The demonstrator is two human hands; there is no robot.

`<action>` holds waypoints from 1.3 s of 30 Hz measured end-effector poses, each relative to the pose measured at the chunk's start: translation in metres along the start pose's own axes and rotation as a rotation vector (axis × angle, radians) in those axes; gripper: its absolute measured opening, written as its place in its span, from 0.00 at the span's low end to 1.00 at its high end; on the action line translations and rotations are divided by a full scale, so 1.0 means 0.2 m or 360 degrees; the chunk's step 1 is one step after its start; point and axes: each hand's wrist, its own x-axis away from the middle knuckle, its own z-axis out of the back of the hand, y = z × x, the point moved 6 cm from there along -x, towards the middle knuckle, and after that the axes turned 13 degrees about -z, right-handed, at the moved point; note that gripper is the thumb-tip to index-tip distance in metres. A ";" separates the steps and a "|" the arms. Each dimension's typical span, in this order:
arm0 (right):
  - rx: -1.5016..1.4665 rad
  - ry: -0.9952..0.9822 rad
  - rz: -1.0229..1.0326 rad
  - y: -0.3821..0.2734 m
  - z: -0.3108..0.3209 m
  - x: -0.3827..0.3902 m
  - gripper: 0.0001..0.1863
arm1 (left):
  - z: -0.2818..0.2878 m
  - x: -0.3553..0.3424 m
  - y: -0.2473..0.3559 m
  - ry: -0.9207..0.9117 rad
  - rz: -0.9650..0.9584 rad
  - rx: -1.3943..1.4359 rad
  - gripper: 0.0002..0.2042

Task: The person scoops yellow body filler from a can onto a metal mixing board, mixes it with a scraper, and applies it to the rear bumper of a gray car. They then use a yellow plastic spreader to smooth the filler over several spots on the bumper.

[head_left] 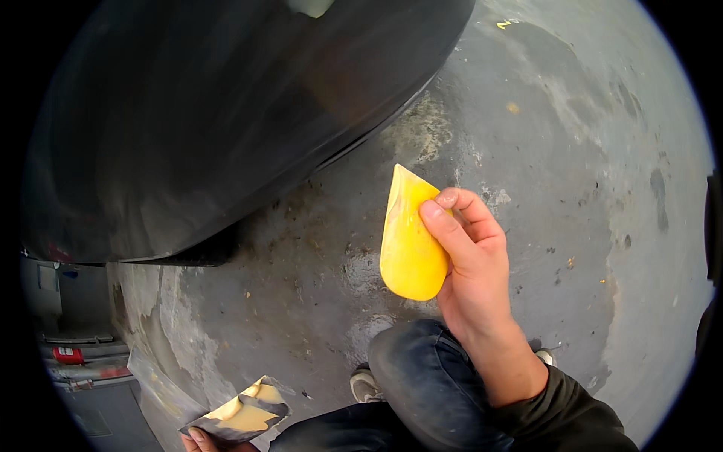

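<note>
My right hand (476, 260) grips a yellow plastic filler spreader (414, 245) between thumb and fingers, its pointed corner up and its rounded end down. At the lower left, my left hand (202, 440) is partly cut off by the picture's edge. Its fingers are closed on the near corner of a dark mixing board (245, 431) that carries cream-coloured putty (254, 416). Above and to the left is a dark curved car body panel (226, 128), with a pale patch (310, 6) at the top edge. The spreader is held apart from both the panel and the board.
Under me lies a grey, stained concrete floor (557, 196). My bent knee (433, 369) in dark trousers and one shoe (366, 386) show at the bottom. Pipes with a red part (68, 355) run at the far left. A yellow scrap (503, 25) lies at the top right.
</note>
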 end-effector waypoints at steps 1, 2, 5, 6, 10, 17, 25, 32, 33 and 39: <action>-0.0048 0.0026 -0.0082 0.02 0.02 0.00 0.12 | 0.00 -0.01 0.00 -0.0012 0.0000 0.0004 0.07; -0.0102 -0.0033 -0.0229 0.02 0.00 0.02 0.18 | 0.00 -0.01 -0.01 -0.0013 0.0000 -0.0027 0.07; -0.0452 -0.0412 -0.0484 0.04 0.00 0.05 0.31 | -0.02 -0.01 0.00 -0.0013 0.0000 -0.0073 0.08; -0.0580 -0.0505 -0.0562 0.05 0.01 0.05 0.39 | -0.02 -0.01 0.00 -0.0012 0.0001 -0.0066 0.08; -0.0522 -0.0750 -0.0482 0.09 0.02 0.05 0.33 | -0.04 -0.01 0.01 -0.0006 -0.0010 -0.0052 0.08; -0.0176 -0.0632 -0.0334 0.14 0.02 0.02 0.21 | 0.01 -0.01 -0.01 -0.0031 0.0006 0.0050 0.07; 0.0131 -0.0327 0.0164 0.04 -0.07 -0.09 0.14 | 0.01 0.00 0.02 -0.0024 0.0022 0.0009 0.07; 0.0317 -0.0279 0.0319 0.02 -0.18 -0.15 0.11 | 0.02 0.00 0.02 0.0006 0.0052 -0.0009 0.07; 0.0306 -0.0277 0.0318 0.02 -0.18 -0.15 0.12 | 0.02 0.01 0.02 0.0017 0.0051 -0.0018 0.07; 0.0232 -0.0281 0.0284 0.04 -0.19 -0.19 0.12 | 0.03 0.00 0.01 0.0015 0.0050 0.0039 0.06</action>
